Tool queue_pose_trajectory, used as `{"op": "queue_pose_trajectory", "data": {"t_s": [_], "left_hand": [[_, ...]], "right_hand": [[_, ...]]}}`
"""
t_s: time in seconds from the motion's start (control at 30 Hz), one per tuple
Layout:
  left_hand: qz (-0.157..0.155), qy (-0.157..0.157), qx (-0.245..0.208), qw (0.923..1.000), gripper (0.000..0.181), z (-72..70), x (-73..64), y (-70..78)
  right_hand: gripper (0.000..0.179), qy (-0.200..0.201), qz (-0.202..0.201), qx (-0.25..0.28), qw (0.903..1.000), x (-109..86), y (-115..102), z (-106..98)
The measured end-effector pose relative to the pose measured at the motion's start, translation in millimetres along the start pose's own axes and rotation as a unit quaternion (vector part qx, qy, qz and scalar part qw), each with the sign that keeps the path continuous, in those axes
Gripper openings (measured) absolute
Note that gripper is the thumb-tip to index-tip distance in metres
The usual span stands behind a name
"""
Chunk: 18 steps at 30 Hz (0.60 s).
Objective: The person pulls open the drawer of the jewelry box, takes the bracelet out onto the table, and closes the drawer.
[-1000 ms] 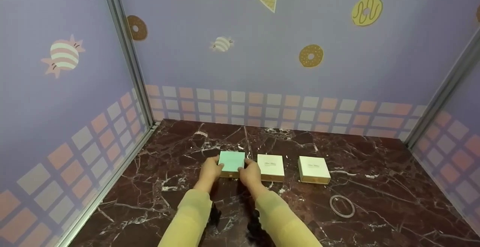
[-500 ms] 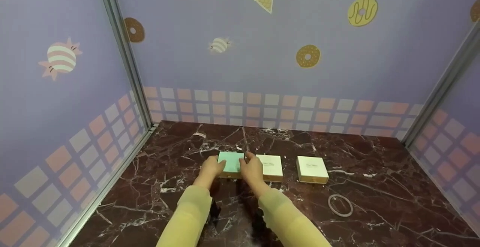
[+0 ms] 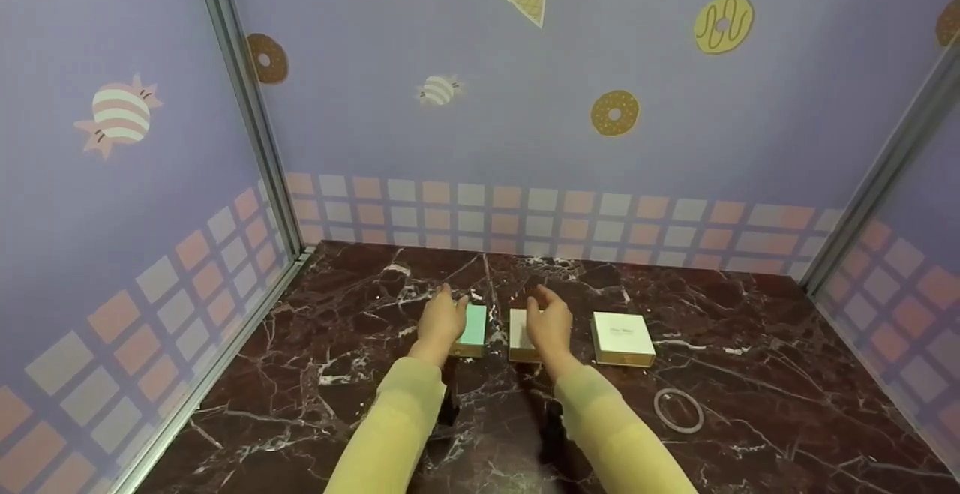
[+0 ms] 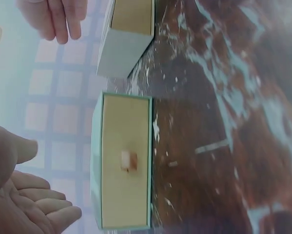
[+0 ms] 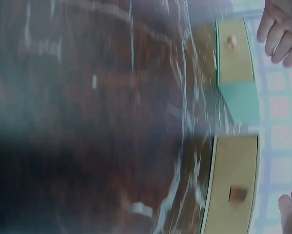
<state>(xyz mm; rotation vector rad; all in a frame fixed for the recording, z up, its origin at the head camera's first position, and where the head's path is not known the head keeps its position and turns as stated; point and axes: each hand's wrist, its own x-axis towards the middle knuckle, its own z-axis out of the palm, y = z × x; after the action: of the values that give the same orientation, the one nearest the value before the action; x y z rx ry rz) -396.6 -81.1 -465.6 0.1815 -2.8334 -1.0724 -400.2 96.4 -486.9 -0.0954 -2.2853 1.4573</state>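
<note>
A mint-green box (image 3: 474,323) sits on the dark marbled table, partly covered by my left hand (image 3: 441,321) in the head view. In the left wrist view its tan drawer front (image 4: 126,195) bears a small tab (image 4: 128,161). Relaxed fingers of that hand hover beside the box's top, holding nothing. To the right, a white box (image 3: 519,336) is mostly hidden behind my right hand (image 3: 550,321), whose fingers are loosely extended. Its tan drawer front (image 5: 231,165) shows in the right wrist view, with the right hand's fingertips (image 5: 286,204) apart from it at the edge.
Another white box (image 3: 622,335) with small print on its lid stands further right. A pale ring (image 3: 657,406) lies in front of it. Purple panels with sweets printed on them enclose the table at the back (image 3: 525,142) and both sides.
Both hands have let go of the mint-green box and risen. My right hand has moved right, over the middle white box. The boxes and ring stay in place.
</note>
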Motion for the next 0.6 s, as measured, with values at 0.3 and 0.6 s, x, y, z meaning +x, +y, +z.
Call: {"op": "queue_pose_trajectory", "data": {"t_s": [0.3,0.6], "left_hand": [[0.043,0.028,-0.042,0.9978,0.056,22.6,-0.4,20.7],[0.070,0.016,-0.056,0.9958,0.054,46.3,-7.2,36.1]], "right_hand": [[0.041,0.004,0.045,-0.001,0.9990,8.5,22,-20],[0.041,0.006,0.068,-0.014,0.9976,8.6,38,-28]]}}
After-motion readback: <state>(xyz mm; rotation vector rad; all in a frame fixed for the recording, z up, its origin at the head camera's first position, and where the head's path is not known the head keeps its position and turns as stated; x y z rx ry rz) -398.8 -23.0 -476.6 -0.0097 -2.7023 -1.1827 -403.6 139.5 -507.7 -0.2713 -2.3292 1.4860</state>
